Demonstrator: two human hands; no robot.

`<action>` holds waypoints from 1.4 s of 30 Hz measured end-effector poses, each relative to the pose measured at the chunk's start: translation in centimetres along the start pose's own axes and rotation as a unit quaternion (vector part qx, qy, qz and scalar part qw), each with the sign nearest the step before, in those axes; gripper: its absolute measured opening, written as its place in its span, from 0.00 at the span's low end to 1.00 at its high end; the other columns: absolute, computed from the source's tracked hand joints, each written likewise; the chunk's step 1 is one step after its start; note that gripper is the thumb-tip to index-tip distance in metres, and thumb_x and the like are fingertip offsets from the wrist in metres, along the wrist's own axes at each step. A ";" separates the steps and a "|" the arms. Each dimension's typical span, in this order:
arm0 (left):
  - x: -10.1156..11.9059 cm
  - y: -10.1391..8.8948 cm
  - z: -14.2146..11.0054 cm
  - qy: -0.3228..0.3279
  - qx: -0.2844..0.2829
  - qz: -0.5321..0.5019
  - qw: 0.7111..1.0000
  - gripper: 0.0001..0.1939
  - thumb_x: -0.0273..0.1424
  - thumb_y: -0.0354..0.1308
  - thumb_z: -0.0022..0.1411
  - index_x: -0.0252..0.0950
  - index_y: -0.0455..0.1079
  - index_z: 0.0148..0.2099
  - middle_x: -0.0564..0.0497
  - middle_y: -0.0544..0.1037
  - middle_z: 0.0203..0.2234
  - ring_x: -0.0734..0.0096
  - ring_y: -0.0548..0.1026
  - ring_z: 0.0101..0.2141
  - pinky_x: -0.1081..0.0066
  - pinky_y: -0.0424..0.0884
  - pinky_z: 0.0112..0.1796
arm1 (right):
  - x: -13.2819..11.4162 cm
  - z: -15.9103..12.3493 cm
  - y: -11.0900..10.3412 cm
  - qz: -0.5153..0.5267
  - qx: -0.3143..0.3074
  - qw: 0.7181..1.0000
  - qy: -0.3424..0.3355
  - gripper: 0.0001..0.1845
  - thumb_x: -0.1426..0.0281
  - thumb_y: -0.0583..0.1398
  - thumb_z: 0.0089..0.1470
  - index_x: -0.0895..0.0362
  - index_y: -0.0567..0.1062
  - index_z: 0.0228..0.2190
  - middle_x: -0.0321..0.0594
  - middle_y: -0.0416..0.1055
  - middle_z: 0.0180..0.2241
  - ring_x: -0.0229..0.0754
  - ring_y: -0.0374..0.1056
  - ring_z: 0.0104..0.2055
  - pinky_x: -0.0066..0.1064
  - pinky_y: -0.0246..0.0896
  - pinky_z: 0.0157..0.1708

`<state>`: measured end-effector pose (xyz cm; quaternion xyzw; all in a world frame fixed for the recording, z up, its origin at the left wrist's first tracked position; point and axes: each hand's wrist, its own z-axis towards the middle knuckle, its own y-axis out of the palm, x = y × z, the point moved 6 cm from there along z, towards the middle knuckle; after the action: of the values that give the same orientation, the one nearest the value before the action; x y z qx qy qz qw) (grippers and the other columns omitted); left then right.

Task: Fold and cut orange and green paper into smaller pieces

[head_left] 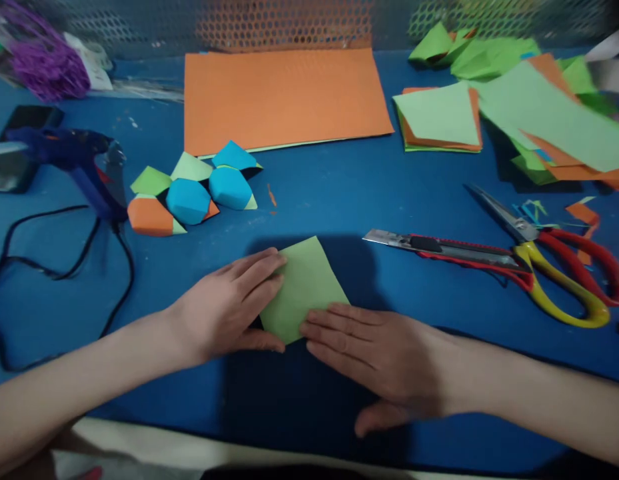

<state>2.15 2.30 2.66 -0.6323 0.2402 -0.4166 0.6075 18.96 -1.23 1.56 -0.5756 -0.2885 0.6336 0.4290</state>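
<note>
A pale green square of paper (304,283) lies on the blue table in front of me, turned at an angle. At its left edge rests my left hand (229,303), the fingertips on the upper left part and the thumb spread near the lower corner. My right hand (369,347) is laid flat across the lower right edge, fingers stretched out and thumb apart. Just beyond the paper sit several small folded paper pieces (188,200) in blue, orange and green.
To the right lie an opened utility knife (454,252) and scissors (532,233) with red and yellow handles. A stack of square papers (436,117), orange sheets (284,100) and paper scraps (549,113) are farther back. A corded blue glue gun (76,153) lies left, near purple shredded filler (49,70).
</note>
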 end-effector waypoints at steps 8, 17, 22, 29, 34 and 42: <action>0.3 0.1 -0.1 -0.008 0.005 0.005 1.000 0.34 0.51 0.61 0.58 0.23 0.66 0.51 0.24 0.70 0.54 0.39 0.68 0.58 0.50 0.72 0.53 | 0.2 -1.0 0.7 -0.002 -0.007 1.000 0.007 0.42 0.50 0.54 0.61 0.71 0.59 0.62 0.60 0.55 0.64 0.51 0.39 0.71 0.48 0.47 0.66; -0.3 -2.1 -0.8 -0.058 0.047 -0.101 0.992 0.27 0.41 0.61 0.63 0.30 0.62 0.58 0.30 0.62 0.62 0.45 0.58 0.64 0.51 0.67 0.58 | 0.4 -1.7 -2.1 -0.090 0.123 0.987 0.048 0.25 0.60 0.52 0.65 0.65 0.69 0.55 0.54 0.69 0.57 0.52 0.54 0.66 0.49 0.54 0.63; -3.1 -3.9 -1.6 -0.243 0.104 -0.165 0.950 0.15 0.33 0.54 0.68 0.36 0.64 0.55 0.42 0.72 0.53 0.59 0.73 0.52 0.62 0.73 0.50 | 2.3 -2.1 -3.7 -0.131 0.188 0.954 0.195 0.20 0.71 0.57 0.60 0.62 0.67 0.53 0.58 0.71 0.53 0.54 0.67 0.57 0.48 0.68 0.51; -2.4 -2.2 -0.9 -0.220 0.076 -0.152 0.961 0.14 0.30 0.53 0.67 0.33 0.63 0.54 0.43 0.72 0.48 0.62 0.71 0.50 0.62 0.71 0.51 | 2.9 -1.0 -2.6 -0.054 0.160 0.952 0.255 0.25 0.70 0.55 0.61 0.59 0.61 0.59 0.54 0.69 0.55 0.52 0.68 0.54 0.46 0.72 0.48; -1.4 -1.9 -1.1 -0.172 0.087 -0.100 0.976 0.15 0.25 0.52 0.68 0.34 0.59 0.56 0.42 0.69 0.49 0.62 0.68 0.52 0.64 0.69 0.52 | 3.6 0.1 -2.6 0.193 0.238 0.899 0.314 0.27 0.75 0.57 0.56 0.50 0.63 0.57 0.49 0.64 0.58 0.48 0.68 0.56 0.40 0.74 0.46; -1.6 -1.6 -1.3 -0.183 0.063 -0.119 0.974 0.18 0.26 0.52 0.68 0.37 0.56 0.58 0.45 0.68 0.49 0.64 0.67 0.52 0.65 0.68 0.52 | 5.7 -0.5 -1.6 0.491 0.239 0.702 0.457 0.30 0.64 0.63 0.49 0.54 0.64 0.54 0.44 0.72 0.40 0.36 0.70 0.28 0.33 0.70 0.27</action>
<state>-0.09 3.10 3.74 -0.6820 0.0218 -0.3775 0.6260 19.94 4.43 0.13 -0.7328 0.4275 0.4617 0.2591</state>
